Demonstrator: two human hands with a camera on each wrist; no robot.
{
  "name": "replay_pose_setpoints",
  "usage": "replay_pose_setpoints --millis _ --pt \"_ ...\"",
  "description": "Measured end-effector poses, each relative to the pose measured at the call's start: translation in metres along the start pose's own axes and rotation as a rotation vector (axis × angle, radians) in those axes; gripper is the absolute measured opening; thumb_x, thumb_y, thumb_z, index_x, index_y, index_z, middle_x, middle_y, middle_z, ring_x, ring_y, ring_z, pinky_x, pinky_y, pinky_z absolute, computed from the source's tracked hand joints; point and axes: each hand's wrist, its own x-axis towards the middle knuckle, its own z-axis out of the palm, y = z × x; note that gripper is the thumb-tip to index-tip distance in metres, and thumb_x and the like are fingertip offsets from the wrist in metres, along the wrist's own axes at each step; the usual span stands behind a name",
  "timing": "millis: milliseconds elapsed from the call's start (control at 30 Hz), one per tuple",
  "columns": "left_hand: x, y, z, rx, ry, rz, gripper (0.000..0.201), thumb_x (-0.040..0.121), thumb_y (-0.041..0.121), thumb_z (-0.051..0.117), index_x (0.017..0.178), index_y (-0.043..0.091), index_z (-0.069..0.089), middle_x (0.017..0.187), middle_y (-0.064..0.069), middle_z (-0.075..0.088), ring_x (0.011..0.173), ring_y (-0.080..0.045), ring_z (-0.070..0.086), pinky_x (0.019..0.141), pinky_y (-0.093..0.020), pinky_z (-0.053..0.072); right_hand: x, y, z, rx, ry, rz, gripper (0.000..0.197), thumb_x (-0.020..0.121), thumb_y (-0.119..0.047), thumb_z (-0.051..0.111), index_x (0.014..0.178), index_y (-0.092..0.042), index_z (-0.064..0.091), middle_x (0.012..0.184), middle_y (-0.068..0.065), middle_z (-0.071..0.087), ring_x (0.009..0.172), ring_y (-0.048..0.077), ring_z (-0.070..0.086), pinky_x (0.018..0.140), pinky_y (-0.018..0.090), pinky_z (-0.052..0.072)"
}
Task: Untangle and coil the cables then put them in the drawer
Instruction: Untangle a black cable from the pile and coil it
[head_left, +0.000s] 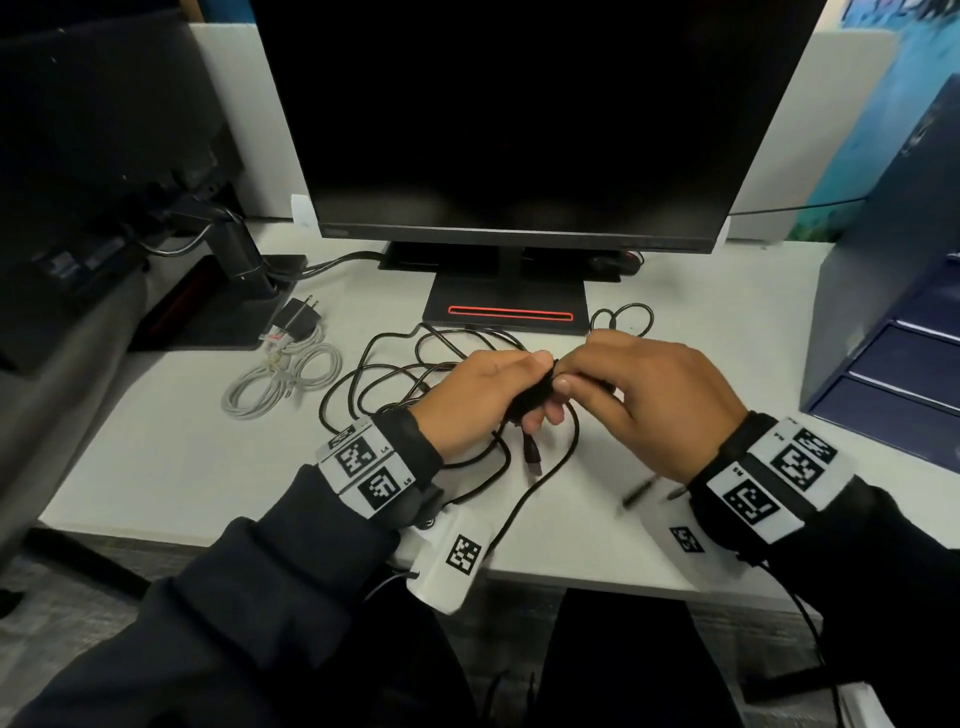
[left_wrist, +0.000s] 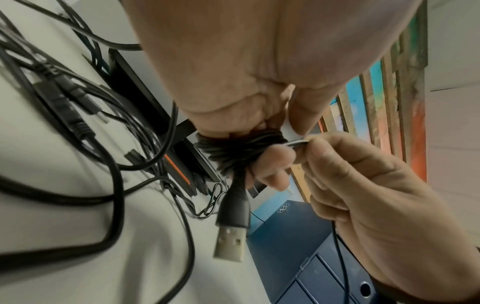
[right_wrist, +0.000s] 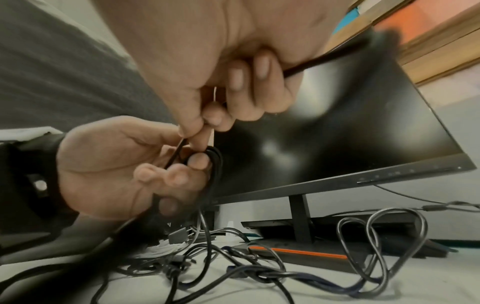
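Observation:
My left hand (head_left: 543, 382) grips a small coil of thin black cable (head_left: 530, 402) wound round its fingers. The left wrist view shows the coil (left_wrist: 233, 150) with a USB plug (left_wrist: 231, 236) hanging from it. My right hand (head_left: 571, 376) pinches a strand of that same cable right beside the coil, thumb against forefinger (right_wrist: 197, 142); the strand runs on through its curled fingers. A tangle of black cables (head_left: 395, 379) lies on the white desk (head_left: 182, 441) under and left of both hands. The blue drawer unit (head_left: 893, 338) stands at the right.
A coiled white cable (head_left: 283, 379) with a black charger (head_left: 296, 319) lies at the left. The monitor (head_left: 519, 130) and its base (head_left: 509, 312) stand just behind the hands. A second monitor arm stands at the far left. A blurred plug end (head_left: 639, 493) shows by the right wrist.

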Motion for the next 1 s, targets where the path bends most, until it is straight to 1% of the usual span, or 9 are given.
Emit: replay_pose_setpoints --millis 133,300,400,500,567,667,767,867,1000 --pt "-0.002 0.005 -0.001 -0.173 -0.079 -0.093 0.032 0.094 0.027 0.047 0.084 0.002 0.065 0.074 -0.015 0.061 0.056 -0.019 0.046 0.062 -0.030 0.043 0.002 0.006 -0.002 0.020 0.094 0.004 0.018 0.095 -0.046 0.054 0.089 -0.033 0.064 0.079 -0.016 0.052 0.067 0.007 0.047 0.059 0.022 0.038" --pt "-0.002 0.011 -0.001 -0.465 -0.074 -0.123 0.021 0.088 0.020 0.051 0.071 0.009 0.054 0.059 -0.003 0.050 0.052 -0.014 0.029 0.061 -0.027 0.044 0.004 0.016 0.006 0.264 0.154 0.088 0.015 0.100 -0.035 0.057 0.098 -0.028 0.070 0.087 -0.017 0.064 0.081 0.007 0.060 0.071 0.031 0.049" --pt "-0.002 0.010 0.004 -0.651 -0.053 -0.129 0.026 0.089 0.019 0.049 0.063 0.014 0.049 0.048 0.003 0.041 0.054 -0.017 0.016 0.056 -0.026 0.038 0.001 0.008 0.017 0.485 0.111 0.152 0.017 0.102 -0.022 0.056 0.099 -0.025 0.072 0.075 -0.020 0.061 0.073 0.003 0.058 0.071 0.019 0.044" --pt "-0.002 0.009 0.005 -0.812 0.028 -0.137 0.031 0.087 0.018 0.052 0.056 0.016 0.045 0.044 0.004 0.035 0.040 -0.009 0.022 0.051 -0.023 0.035 -0.005 -0.005 0.025 0.625 0.067 0.157 0.025 0.105 -0.024 0.047 0.100 -0.035 0.069 0.069 -0.008 0.056 0.067 0.004 0.052 0.067 0.018 0.041" --pt "-0.002 0.010 0.004 -0.874 0.084 -0.129 0.029 0.083 0.019 0.052 0.055 0.015 0.044 0.043 0.003 0.034 0.037 -0.007 0.023 0.050 -0.023 0.033 -0.007 -0.013 0.026 0.701 0.047 0.121 0.022 0.105 -0.034 0.045 0.108 -0.041 0.065 0.075 -0.015 0.060 0.073 0.002 0.057 0.072 0.017 0.044" --pt "-0.002 0.010 0.006 -0.906 0.128 -0.138 0.028 0.079 0.020 0.052 0.052 0.014 0.045 0.042 0.003 0.035 0.035 -0.007 0.023 0.049 -0.023 0.032 -0.005 -0.014 0.030 0.699 0.007 0.163 0.029 0.093 -0.050 0.060 0.117 -0.035 0.066 0.085 -0.008 0.069 0.079 0.009 0.064 0.078 0.041 0.055" --pt "-0.003 0.008 0.008 -0.900 0.114 -0.150 0.026 0.077 0.020 0.054 0.053 0.013 0.046 0.043 0.001 0.037 0.036 -0.008 0.026 0.051 -0.024 0.035 -0.005 -0.007 0.033 0.626 -0.001 0.201 0.035 0.086 -0.057 0.059 0.108 -0.030 0.065 0.083 0.002 0.068 0.079 0.021 0.065 0.077 0.049 0.054" --pt "-0.003 0.006 0.006 -0.897 0.052 -0.155 0.025 0.077 0.019 0.057 0.056 0.011 0.048 0.044 0.000 0.039 0.036 -0.009 0.030 0.055 -0.026 0.042 -0.005 -0.002 0.031 0.530 -0.025 0.178 0.036 0.089 -0.054 0.053 0.090 -0.019 0.060 0.069 0.003 0.057 0.065 0.021 0.053 0.066 0.048 0.050" --pt "-0.003 0.001 0.007 -0.832 0.019 -0.180 0.026 0.082 0.017 0.055 0.058 0.012 0.048 0.046 -0.001 0.042 0.038 -0.010 0.030 0.058 -0.027 0.047 -0.006 -0.001 0.026 0.461 -0.088 0.164 0.028 0.089 -0.053 0.050 0.080 -0.026 0.054 0.062 -0.005 0.055 0.059 0.016 0.052 0.060 0.044 0.050"
